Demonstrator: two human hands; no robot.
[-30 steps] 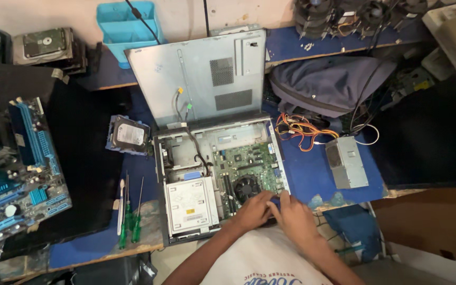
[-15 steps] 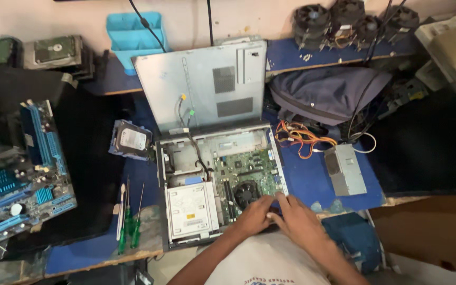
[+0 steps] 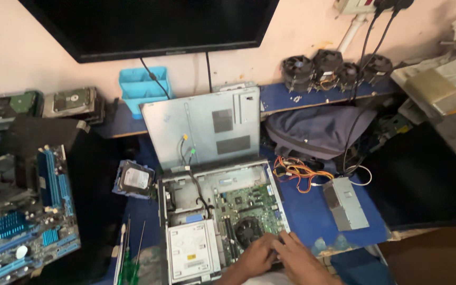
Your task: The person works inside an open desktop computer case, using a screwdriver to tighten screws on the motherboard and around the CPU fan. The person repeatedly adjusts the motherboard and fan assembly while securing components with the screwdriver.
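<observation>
You can see a big black screen (image 3: 154,24) on the wall. A blue tray (image 3: 142,88) sits under it. Four round fans (image 3: 336,66) stand on the shelf. A grey bag (image 3: 317,132) lies near orange wires (image 3: 296,174). Green screwdrivers (image 3: 129,258) lie beside a blue board (image 3: 25,221).

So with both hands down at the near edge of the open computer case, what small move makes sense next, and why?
Probably lifting the fingers slightly to check the spot under them. The left hand and right hand meet at the near edge of the open case, beside the round fan on the green board, and they hide whatever they are touching.
</observation>
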